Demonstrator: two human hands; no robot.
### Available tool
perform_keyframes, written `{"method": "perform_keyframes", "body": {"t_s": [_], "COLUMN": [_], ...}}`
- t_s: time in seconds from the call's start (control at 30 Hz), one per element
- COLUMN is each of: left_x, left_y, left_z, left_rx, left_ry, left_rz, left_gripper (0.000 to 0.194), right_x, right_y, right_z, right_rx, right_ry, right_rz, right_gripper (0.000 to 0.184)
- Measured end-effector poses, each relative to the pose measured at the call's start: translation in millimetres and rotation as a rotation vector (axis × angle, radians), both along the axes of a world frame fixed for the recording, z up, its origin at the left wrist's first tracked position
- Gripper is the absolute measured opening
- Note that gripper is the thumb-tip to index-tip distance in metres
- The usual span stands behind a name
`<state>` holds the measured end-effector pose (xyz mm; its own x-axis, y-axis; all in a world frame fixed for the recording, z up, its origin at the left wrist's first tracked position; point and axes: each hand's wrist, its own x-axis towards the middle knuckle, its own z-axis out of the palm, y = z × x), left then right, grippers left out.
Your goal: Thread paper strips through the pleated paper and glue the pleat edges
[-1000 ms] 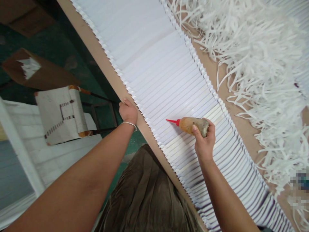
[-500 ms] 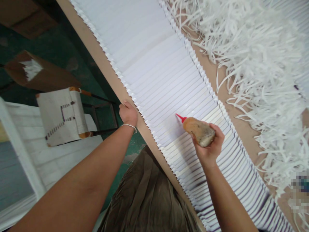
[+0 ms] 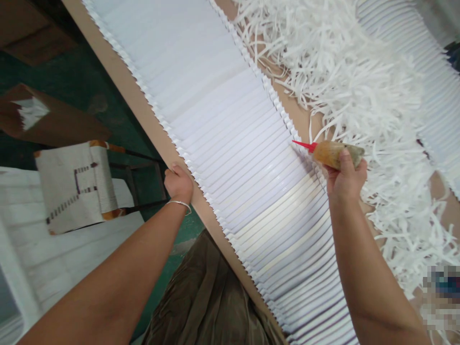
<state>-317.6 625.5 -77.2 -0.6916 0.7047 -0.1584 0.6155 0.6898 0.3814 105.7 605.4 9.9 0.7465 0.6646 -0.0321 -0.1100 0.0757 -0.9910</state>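
Note:
My right hand [image 3: 347, 175] is closed around a yellowish, stained glue bottle [image 3: 336, 153] with a red pointed nozzle. The bottle lies nearly level, its tip pointing left, over the far edge of a long row of overlapping white paper pieces [image 3: 230, 134] with folded, jagged ends. Whether the tip touches the paper I cannot tell. My left hand [image 3: 179, 184], with a thin bracelet at the wrist, is closed on the near edge of the brown table [image 3: 158, 136], beside the row. Wet-looking shiny spots show on the paper near the middle.
A large heap of loose white strips [image 3: 334, 72] lies along the far side of the row. Another row of layered white paper [image 3: 406, 62] sits beyond it. At left are a woven-seat stool [image 3: 75, 187], an open cardboard box [image 3: 57, 120] and white stacked material [image 3: 61, 268].
My right hand has carried the glue bottle across the paper row to its far edge, turning it more level. My left hand keeps its hold on the table edge. The view has shifted slightly.

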Motion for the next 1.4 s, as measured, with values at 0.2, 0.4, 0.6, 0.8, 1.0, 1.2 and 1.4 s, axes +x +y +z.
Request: {"method": "perform_keyframes", "body": {"t_s": [0.2,0.4,0.6,0.8,1.0,1.2,1.4], "left_x": [2,0,-2,-1,1,1,-2], "left_y": [1,1,0,-1,-2,-2,-3], "left_z": [4.1,-0.3,-5.6,-5.4,-2.3,-3.3,-9.0], "left_rx": [-0.010,-0.016,0.017,0.021,0.026,0.021,0.036], "left_ry": [-0.003,-0.009,-0.018,-0.024,-0.067,-0.062,-0.073], "left_rz": [0.013,0.015,0.012,0.014,0.027,0.021,0.023], "left_gripper": [0.039,0.042,0.040,0.041,0.042,0.045,0.043], "right_x": [1,-10,-38,-67,-97,-129,-160], "right_y": [10,0,-22,-50,-79,-105,-125], "right_z": [-13.5,-16.2,-13.9,-12.2,-17.0,-13.5,2.3], "right_rx": [-0.038,-0.111,-0.037,-0.078,-0.223,-0.311,-0.369], "right_ry": [-0.052,-0.124,-0.055,-0.102,-0.183,-0.294,-0.366], "right_rz": [-0.004,0.035,0.049,0.098,0.138,0.194,0.310], "right_gripper": [0.047,0.048,0.053,0.053,0.058,0.063,0.063]}}
